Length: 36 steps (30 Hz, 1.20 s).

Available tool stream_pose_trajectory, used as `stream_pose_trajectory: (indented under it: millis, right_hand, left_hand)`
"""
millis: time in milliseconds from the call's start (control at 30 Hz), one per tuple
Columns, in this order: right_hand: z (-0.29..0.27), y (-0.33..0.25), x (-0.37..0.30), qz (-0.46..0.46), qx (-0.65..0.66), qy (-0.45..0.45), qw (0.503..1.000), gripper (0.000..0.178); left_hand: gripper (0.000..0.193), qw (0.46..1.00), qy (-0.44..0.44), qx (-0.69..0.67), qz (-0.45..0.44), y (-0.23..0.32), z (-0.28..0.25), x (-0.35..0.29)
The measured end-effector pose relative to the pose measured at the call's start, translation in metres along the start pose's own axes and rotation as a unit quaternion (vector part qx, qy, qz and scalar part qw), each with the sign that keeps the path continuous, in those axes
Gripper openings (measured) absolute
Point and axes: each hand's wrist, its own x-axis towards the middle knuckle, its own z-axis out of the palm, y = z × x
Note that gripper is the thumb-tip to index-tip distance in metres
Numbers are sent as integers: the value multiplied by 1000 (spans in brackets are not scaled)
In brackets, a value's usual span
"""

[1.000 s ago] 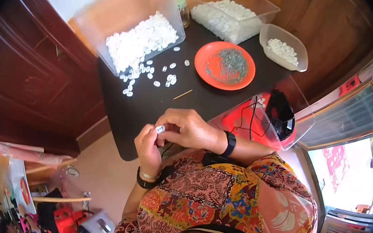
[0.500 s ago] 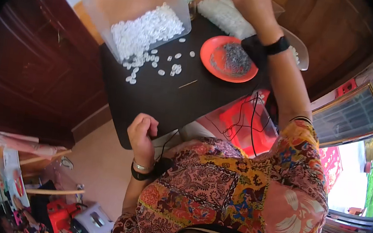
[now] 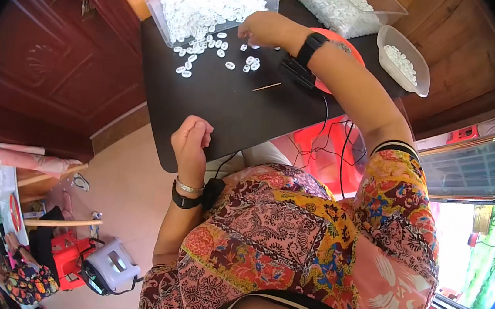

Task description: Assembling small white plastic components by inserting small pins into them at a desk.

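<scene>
My left hand (image 3: 190, 139) is a loose fist at the near edge of the black table (image 3: 216, 108); whatever its curled fingers hold is hidden. Across the table stretches my right arm, its hand (image 3: 265, 29) turned down with fingers bent together above loose small white oval plastic pieces (image 3: 252, 64). Whether a piece is between those fingertips cannot be made out. Just beyond stands a clear plastic bin (image 3: 163, 25) heaped with similar white pieces (image 3: 213, 1). A thin wooden stick (image 3: 267, 86) lies in front of the loose pieces.
An orange-red plate (image 3: 360, 52) is partly covered by my right forearm. Behind it sits a clear container (image 3: 391, 15) of white pieces. A translucent scoop-shaped tray (image 3: 422, 83) with small pale pieces stands at the right. Black cables (image 3: 346, 147) hang beside a red object below.
My right hand has come from the far container, back and left to the loose pieces by the bin. My left hand stays closed near the table edge. The view has shifted slightly.
</scene>
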Motion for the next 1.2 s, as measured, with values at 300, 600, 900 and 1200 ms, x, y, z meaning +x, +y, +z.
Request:
stream_pose_trajectory:
  millis: [300, 600, 900, 1200]
  right_hand:
    - [15, -15, 19, 8, -91, -38, 995, 12]
    - [1, -17, 4, -25, 78, 21, 996, 10]
    - [1, -102, -118, -165, 393, -1, 905, 11]
    - [19, -98, -130, -151, 465, 31, 872, 12]
  left_hand:
    - [20, 996, -12, 49, 67, -1, -1, -1]
    - [19, 998, -10, 37, 58, -2, -1, -2]
    - [13, 994, -79, 70, 3, 15, 17, -6]
    - [18, 984, -162, 48, -58, 17, 24, -4]
